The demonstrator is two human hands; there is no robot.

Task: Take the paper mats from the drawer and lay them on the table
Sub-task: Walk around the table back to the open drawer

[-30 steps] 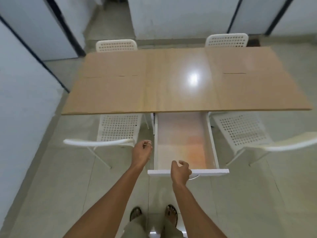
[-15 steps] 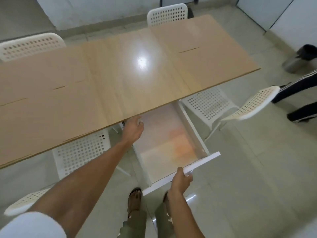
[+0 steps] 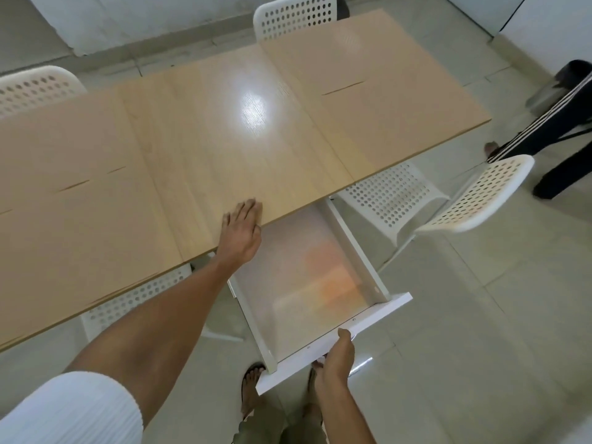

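A white drawer (image 3: 382, 307) stands pulled out from under the near edge of the wooden table (image 3: 224, 133). Inside it lies a pale, translucent mat (image 3: 298, 283) with an orange tint showing through near the front right. My left hand (image 3: 242, 232) rests flat on the table's near edge, fingers straight, just left of the drawer. My right hand (image 3: 336, 360) grips the drawer's front panel from below and outside, thumb on its top rim.
White perforated chairs stand around the table: one (image 3: 448, 200) right of the drawer, one (image 3: 134, 302) tucked under the left, two (image 3: 294, 14) on the far side. A person's dark striped trouser legs (image 3: 551, 116) stand at the far right.
My left hand moved up from beside the drawer onto the table edge and flattened. The drawer is still out with my right hand on its front. My view swung right and closer.
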